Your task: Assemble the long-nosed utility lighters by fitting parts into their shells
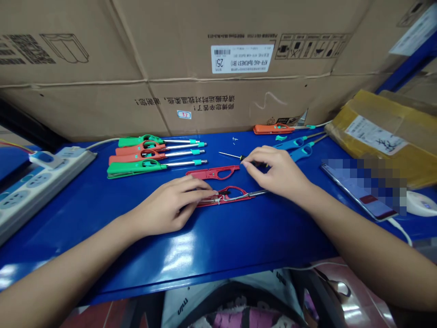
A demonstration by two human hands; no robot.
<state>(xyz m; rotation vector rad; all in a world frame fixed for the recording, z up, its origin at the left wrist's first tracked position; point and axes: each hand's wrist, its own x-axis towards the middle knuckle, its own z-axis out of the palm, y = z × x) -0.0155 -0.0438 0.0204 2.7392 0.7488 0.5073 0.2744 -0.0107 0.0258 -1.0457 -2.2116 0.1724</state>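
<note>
My left hand (177, 198) rests on an opened red gas lighter (244, 195), its fingers closed over the rear of the shell. Inside the shell a wire and small inner parts show, and a metal tube runs out to the right, its end hidden under my right hand. Just behind lies the loose red shell half (211, 173). My right hand (278, 171) curls around the dark handle of a small screwdriver (230, 155), whose thin shaft points left; the fingers partly cover the handle.
Several green and orange lighters (136, 156) lie at the back left. An orange lighter (273, 129) and blue ones (300, 152) lie back right, near tiny screws (234, 139). A power strip (37, 180), phone (362, 191) and yellow-taped parcel (382, 132) flank them; cardboard boxes (191, 91) stand behind.
</note>
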